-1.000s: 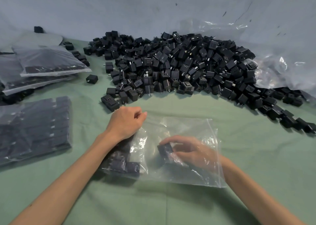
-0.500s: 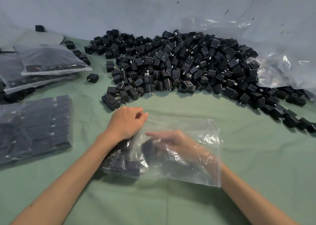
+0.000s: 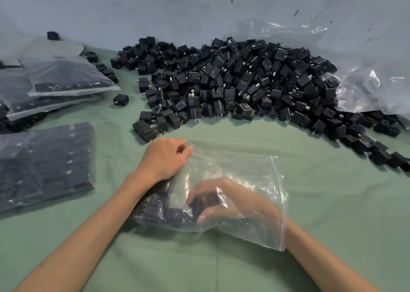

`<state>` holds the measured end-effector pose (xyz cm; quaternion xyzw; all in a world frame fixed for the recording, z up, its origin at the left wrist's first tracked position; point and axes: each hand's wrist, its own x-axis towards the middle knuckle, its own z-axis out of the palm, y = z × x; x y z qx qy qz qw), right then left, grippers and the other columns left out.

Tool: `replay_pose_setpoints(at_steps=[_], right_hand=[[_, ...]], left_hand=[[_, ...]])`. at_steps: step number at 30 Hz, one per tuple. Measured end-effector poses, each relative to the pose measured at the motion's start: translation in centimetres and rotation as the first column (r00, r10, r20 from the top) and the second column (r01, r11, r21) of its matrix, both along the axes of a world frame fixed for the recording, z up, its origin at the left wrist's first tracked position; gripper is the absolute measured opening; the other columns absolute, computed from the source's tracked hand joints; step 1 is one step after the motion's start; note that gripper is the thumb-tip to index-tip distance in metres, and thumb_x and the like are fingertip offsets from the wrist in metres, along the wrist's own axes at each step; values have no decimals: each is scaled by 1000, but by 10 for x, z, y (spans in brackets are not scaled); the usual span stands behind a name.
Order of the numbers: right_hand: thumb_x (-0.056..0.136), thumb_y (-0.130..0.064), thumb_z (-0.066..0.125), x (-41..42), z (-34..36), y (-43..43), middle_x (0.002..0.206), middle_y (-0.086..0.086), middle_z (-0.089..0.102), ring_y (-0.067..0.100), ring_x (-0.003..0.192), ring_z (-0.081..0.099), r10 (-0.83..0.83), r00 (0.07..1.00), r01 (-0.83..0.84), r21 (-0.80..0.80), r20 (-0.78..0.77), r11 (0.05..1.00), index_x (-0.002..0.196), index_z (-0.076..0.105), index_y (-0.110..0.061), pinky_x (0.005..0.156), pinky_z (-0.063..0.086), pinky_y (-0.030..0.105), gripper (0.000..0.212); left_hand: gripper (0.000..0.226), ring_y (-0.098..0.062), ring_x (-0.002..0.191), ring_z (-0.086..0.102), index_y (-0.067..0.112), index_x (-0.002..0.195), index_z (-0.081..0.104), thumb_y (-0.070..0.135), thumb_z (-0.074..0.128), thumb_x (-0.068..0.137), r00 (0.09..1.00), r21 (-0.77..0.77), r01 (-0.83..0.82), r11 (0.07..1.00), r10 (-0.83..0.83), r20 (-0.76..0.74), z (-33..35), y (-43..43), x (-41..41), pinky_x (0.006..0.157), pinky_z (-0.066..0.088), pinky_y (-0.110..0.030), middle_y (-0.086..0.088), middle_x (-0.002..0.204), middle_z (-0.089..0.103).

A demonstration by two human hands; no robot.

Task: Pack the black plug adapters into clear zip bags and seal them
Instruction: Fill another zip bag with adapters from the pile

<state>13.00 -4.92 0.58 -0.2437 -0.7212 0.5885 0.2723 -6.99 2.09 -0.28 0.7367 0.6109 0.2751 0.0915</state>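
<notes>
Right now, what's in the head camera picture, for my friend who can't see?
A person's right hand is inside a clear zip bag, gripping a black plug adapter beside packed adapters, while the left hand holds the bag's edge. Behind lies a pile of loose adapters; filled bags sit to the left.

Shot from a single wide-angle camera worn on the head, facing forward and down across a green-covered table (image 3: 332, 203). Closest to the lens, two bare forearms (image 3: 88, 236) rising from the near edge, left hand (image 3: 164, 156) and right hand (image 3: 233, 201) meeting at a clear zip bag (image 3: 255, 172) just below centre frame. Farther out, heap of black plug adapters (image 3: 233, 81) along the pale far wall (image 3: 155, 8); filled bags (image 3: 44, 163) cut off by the left border. One vantage only.
</notes>
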Motion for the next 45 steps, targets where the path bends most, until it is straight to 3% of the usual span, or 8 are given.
replay_pose_setpoints(at_steps=[8, 14, 17, 21, 27, 33, 38, 45], right_hand=[[91, -20, 64, -4, -5, 26, 99, -13, 64, -5, 87, 57, -156, 945, 24, 415, 288, 910, 117, 66, -21, 83, 45, 10, 26], [93, -4, 57, -7, -16, 23, 120, 12, 64, 20, 109, 61, -166, 963, 92, 320, 212, 943, 131, 54, -4, 99, 46, 24, 38], [94, 6, 51, -3, -22, 25, 122, 6, 59, -5, 110, 58, -136, 962, 46, 353, 235, 934, 135, 46, 4, 90, 39, 2, 41], [94, 5, 51, -6, -24, 26, 120, 24, 63, 26, 106, 64, -105, 965, 24, 316, 241, 948, 127, 50, 12, 87, 46, 9, 34], [98, -16, 52, -3, -19, 33, 110, -2, 59, 7, 98, 55, 7, 914, -162, 349, 406, 923, 134, 53, -10, 89, 43, 17, 37], [90, -12, 64, -3, -20, 38, 89, 3, 67, -6, 77, 54, -43, 929, -145, 467, 368, 872, 121, 64, -10, 73, 40, 0, 32], [86, 0, 65, -10, -29, 34, 96, 13, 71, 3, 80, 63, -117, 976, 17, 467, 186, 884, 108, 70, 0, 74, 57, 30, 22], [86, -16, 71, -14, -33, 28, 82, 7, 72, -8, 66, 60, -243, 954, 143, 443, 178, 885, 87, 75, -3, 58, 49, 10, 13]], left_hand=[[44, -13, 54, 43, 26, 52, 38, 34, 56, 92, 1000, -5, -9, 1000, 9, -5, -1, 1, 0, 60, 30, -30, 11, 49, 43], [44, -7, 52, 41, 26, 52, 38, 34, 56, 91, 1000, 11, -12, 1000, 12, -14, -2, 2, -1, 60, 29, -29, 11, 48, 43], [45, -9, 52, 42, 27, 51, 38, 34, 57, 91, 1000, 9, -24, 1000, 24, -12, -4, 2, -1, 57, 28, -29, 12, 48, 42], [45, -1, 50, 39, 27, 50, 36, 33, 57, 90, 1000, 30, -20, 999, 21, -7, -5, 3, -1, 52, 27, -26, 12, 46, 41], [44, 0, 50, 40, 27, 52, 37, 33, 56, 90, 999, 40, -14, 999, 15, -29, -6, 3, -2, 51, 25, -19, 11, 47, 42], [44, 0, 49, 40, 26, 52, 37, 34, 56, 91, 999, 41, -11, 999, 13, -40, -5, 2, -1, 52, 25, -17, 12, 46, 42], [44, -1, 49, 41, 26, 52, 37, 32, 56, 92, 999, 37, -8, 999, 9, -46, -4, 1, -1, 53, 25, -16, 11, 47, 43], [43, -7, 51, 43, 27, 53, 38, 33, 55, 92, 998, 15, -13, 1000, 14, -55, -3, 1, -1, 54, 29, -26, 12, 49, 44]])
